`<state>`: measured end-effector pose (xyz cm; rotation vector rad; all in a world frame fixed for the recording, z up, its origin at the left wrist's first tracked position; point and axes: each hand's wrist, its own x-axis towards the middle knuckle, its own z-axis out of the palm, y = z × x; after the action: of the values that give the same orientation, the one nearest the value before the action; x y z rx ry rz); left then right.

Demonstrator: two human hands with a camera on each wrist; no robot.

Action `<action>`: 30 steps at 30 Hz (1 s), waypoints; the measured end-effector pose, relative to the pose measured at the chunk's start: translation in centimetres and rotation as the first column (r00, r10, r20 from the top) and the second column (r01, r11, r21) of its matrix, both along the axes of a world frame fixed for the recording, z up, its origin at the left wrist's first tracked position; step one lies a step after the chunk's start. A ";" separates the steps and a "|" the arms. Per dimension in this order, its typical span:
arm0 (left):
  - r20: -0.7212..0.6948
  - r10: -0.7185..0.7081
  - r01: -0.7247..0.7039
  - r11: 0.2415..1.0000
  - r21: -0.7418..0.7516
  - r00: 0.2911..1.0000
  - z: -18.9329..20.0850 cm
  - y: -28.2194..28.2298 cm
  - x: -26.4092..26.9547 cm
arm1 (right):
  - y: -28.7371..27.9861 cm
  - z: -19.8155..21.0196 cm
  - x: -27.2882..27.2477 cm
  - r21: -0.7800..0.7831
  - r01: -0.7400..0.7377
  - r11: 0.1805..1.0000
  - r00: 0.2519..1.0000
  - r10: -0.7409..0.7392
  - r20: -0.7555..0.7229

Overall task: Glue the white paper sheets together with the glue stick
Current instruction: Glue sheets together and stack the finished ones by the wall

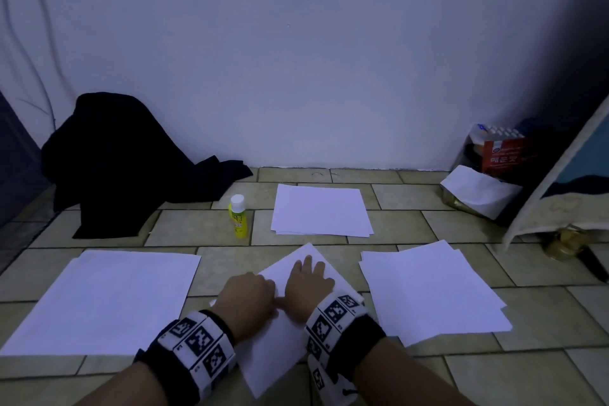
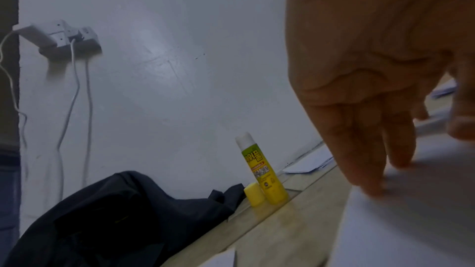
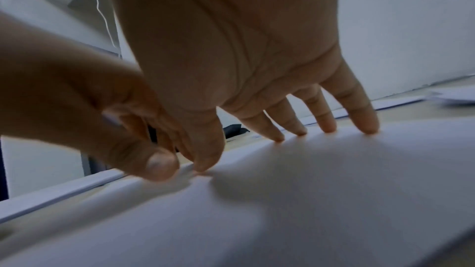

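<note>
Both hands are pressing on the middle sheet [image 1: 283,323], which is lying askew at the near edge of the floor [image 1: 543,316]. The right hand [image 1: 309,283] is lying flat on it, fingers [image 3: 359,109] straight and slightly apart, tips touching the paper. The left hand [image 1: 247,297] is sitting just beside it, fingers [image 2: 359,159] bent down with the tips on the sheet; it is gripping nothing. A left stack [image 1: 105,297] and a right stack [image 1: 428,290] are lying on either side, apart from the sheet. Farther back, a third stack [image 1: 321,211] is resting near the wall [image 1: 296,59]. The glue stick [image 1: 238,216] is standing upright just left of it, uncapped, its cap [image 2: 253,194] standing beside it. A dark cloth [image 1: 125,155] is heaped in the far left corner.
</note>
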<state>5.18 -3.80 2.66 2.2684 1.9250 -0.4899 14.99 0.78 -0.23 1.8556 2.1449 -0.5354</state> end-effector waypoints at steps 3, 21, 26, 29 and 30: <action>0.003 0.043 -0.043 0.998 0.039 0.999 0.3 0.1 -0.6 | -0.2 0.4 -0.9 0.007 -0.057 0.998 0.995 0.057 -0.083; 0.103 0.172 -0.145 0.964 -0.222 0.980 -3.0 1.7 -4.5 | 1.9 2.5 2.5 -0.172 -0.200 0.965 0.972 0.174 -0.155; 0.077 0.152 -0.132 0.965 -0.227 0.985 -3.0 1.8 -4.7 | 2.4 1.8 3.9 -0.159 -0.170 0.973 0.985 0.161 -0.065; 0.052 0.156 -0.141 0.967 -0.213 0.986 -2.5 1.7 -4.6 | 2.0 1.8 3.4 -0.026 -0.082 0.996 0.996 0.081 -0.026; 0.041 0.169 -0.159 0.970 -0.182 0.985 -2.1 1.6 -4.5 | 1.9 1.9 3.3 0.050 -0.072 0.996 0.997 0.072 0.008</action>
<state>0.67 -2.20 0.59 1.9733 1.9361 -0.5468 18.33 2.65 1.68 1.7951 2.2313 -0.4632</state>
